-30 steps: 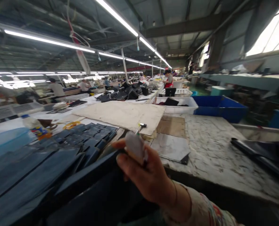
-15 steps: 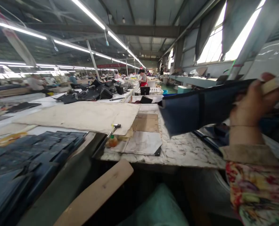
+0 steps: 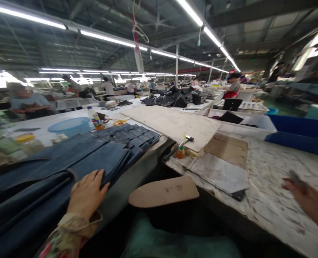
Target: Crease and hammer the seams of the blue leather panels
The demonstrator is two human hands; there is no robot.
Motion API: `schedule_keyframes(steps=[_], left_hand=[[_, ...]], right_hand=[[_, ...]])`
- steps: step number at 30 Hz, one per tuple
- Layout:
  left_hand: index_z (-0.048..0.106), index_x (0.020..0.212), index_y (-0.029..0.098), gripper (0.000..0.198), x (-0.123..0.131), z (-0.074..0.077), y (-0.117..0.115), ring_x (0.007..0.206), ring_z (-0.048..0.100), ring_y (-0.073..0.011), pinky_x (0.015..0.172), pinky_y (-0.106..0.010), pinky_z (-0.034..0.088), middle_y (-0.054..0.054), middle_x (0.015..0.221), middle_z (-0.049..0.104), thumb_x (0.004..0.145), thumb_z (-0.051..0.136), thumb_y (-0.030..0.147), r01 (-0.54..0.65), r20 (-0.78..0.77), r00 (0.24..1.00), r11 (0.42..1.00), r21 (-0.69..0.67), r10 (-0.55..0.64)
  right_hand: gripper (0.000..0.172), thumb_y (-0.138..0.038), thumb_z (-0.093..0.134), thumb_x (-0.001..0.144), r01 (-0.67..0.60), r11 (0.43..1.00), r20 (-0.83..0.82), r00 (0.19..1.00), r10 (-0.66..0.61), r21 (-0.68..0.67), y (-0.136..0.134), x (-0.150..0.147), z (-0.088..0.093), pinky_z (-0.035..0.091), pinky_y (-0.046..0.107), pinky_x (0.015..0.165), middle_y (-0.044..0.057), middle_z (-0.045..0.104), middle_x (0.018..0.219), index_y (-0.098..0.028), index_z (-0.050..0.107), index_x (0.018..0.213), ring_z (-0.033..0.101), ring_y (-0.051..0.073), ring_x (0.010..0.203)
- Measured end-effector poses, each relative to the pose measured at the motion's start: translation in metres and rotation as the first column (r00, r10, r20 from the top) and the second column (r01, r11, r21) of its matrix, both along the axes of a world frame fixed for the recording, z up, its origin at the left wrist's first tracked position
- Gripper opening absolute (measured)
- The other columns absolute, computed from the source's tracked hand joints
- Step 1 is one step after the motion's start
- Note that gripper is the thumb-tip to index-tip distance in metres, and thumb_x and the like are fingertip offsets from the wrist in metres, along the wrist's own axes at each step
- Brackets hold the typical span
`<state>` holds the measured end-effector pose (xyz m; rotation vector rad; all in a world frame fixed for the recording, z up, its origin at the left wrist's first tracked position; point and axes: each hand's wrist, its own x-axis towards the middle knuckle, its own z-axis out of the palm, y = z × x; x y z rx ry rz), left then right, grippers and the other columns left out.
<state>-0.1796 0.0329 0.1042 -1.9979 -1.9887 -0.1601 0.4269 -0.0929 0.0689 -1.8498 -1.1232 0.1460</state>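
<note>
My left hand (image 3: 87, 193) lies on the near edge of a stack of dark blue, leather-like panels (image 3: 97, 159), fingers stretched over the top and thumb at the side. More blue folded pieces (image 3: 133, 135) overlap behind it. My right hand (image 3: 308, 200), blurred, is above the stained white worktop (image 3: 271, 193) at the right. Its fingers are closed on a small grey, elongated object (image 3: 297, 179) whose kind I cannot make out. Between the hands, a tan board with a rounded end (image 3: 164, 192) juts out over the dark gap.
A hammer (image 3: 179, 147) lies by a small orange bottle (image 3: 180, 153) and a cream cloth (image 3: 172, 122). Grey sheet (image 3: 218, 172) and brown cardboard (image 3: 229, 148) cover part of the worktop. A blue bin (image 3: 298, 127), a blue basin (image 3: 70, 126) and a drink bottle (image 3: 94, 118) stand farther back. Other people work beyond.
The view has turned left. The dark blue panel held up at the right is no longer in my right hand, which is now lower. My left hand has come into view on the stack.
</note>
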Motion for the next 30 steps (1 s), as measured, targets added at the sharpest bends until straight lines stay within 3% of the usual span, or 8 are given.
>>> schedule_keyframes(steps=[2,4,6,11,14,21,25,30], left_hand=[[0.049,0.124,0.014,0.045,0.010,0.007,0.013,0.113,0.051,-0.0269,0.091,-0.038,0.040,-0.013,0.125,0.054,0.085,0.038,0.032,0.009,-0.039,0.999,0.999,-0.032,-0.011],[0.052,0.121,0.014,0.042,0.013,0.020,0.024,0.105,0.056,-0.0270,0.083,-0.037,0.043,-0.013,0.118,0.059,0.087,0.034,0.032,-0.017,-0.007,1.000,0.995,-0.094,0.016],[0.056,0.112,0.016,0.040,0.006,0.036,0.034,0.093,0.062,-0.0272,0.076,-0.036,0.045,-0.013,0.104,0.066,0.089,0.029,0.035,-0.086,0.054,0.994,0.984,-0.157,0.095],[0.062,0.094,0.018,0.037,-0.034,0.055,0.047,0.089,0.063,-0.0228,0.075,-0.028,0.044,-0.010,0.096,0.068,0.090,0.030,0.036,-0.123,0.231,0.960,0.981,-0.148,0.155],[0.060,0.095,0.017,0.035,-0.042,0.047,0.046,0.092,0.062,-0.0216,0.078,-0.027,0.043,-0.011,0.099,0.067,0.089,0.031,0.035,-0.052,0.320,0.944,0.993,-0.107,0.084],[0.061,0.091,0.019,0.033,-0.040,0.038,0.046,0.087,0.063,-0.0201,0.078,-0.027,0.044,-0.007,0.092,0.069,0.089,0.033,0.037,0.010,0.374,0.927,0.998,-0.058,0.013],[0.064,0.091,0.018,0.035,-0.072,0.059,0.054,0.089,0.062,-0.0182,0.079,-0.023,0.045,-0.004,0.095,0.069,0.086,0.036,0.038,0.005,0.426,0.905,1.000,-0.023,0.006],[0.066,0.092,0.018,0.037,-0.125,0.099,0.069,0.088,0.062,-0.0195,0.079,-0.023,0.044,-0.003,0.093,0.069,0.081,0.038,0.040,-0.080,0.422,0.905,0.996,0.028,0.061]], right_hand=[[0.026,-0.050,0.047,0.079,-0.136,0.990,0.053,0.989,0.138,-0.036,0.035,-0.056,-0.020,0.045,0.052,0.070,0.016,0.064,0.077,-0.029,0.062,0.074,0.062,0.034,0.075],[0.027,-0.040,0.040,0.084,-0.469,0.879,0.106,0.873,0.477,-0.090,0.068,-0.127,-0.031,0.047,0.047,0.072,0.015,0.066,0.084,-0.028,0.063,0.083,0.063,0.031,0.079],[0.021,-0.031,0.043,0.083,-0.617,0.780,0.146,0.766,0.626,-0.101,0.095,-0.201,-0.032,0.048,0.039,0.072,0.010,0.066,0.083,-0.027,0.064,0.085,0.063,0.026,0.080],[0.029,-0.009,0.043,0.077,-0.872,0.463,0.267,0.413,0.871,-0.161,0.136,-0.345,0.004,0.045,0.028,0.083,0.004,0.065,0.096,-0.019,0.063,0.096,0.058,0.016,0.092],[0.037,-0.006,0.045,0.076,-0.910,0.368,0.345,0.288,0.893,-0.193,0.160,-0.399,0.029,0.037,0.026,0.094,0.003,0.060,0.115,-0.020,0.059,0.108,0.051,0.015,0.108],[0.027,-0.012,0.045,0.081,-0.825,0.445,0.455,0.267,0.850,-0.347,0.233,-0.462,0.052,0.037,0.035,0.090,0.008,0.060,0.109,-0.018,0.061,0.101,0.049,0.020,0.109],[0.020,-0.020,0.048,0.086,-0.755,0.513,0.480,0.300,0.824,-0.409,0.254,-0.468,0.043,0.039,0.043,0.091,0.007,0.056,0.113,-0.016,0.059,0.102,0.045,0.023,0.114],[0.021,-0.030,0.051,0.088,-0.723,0.510,0.491,0.269,0.829,-0.465,0.256,-0.474,0.030,0.044,0.041,0.087,0.006,0.057,0.110,-0.015,0.059,0.101,0.051,0.020,0.106]])
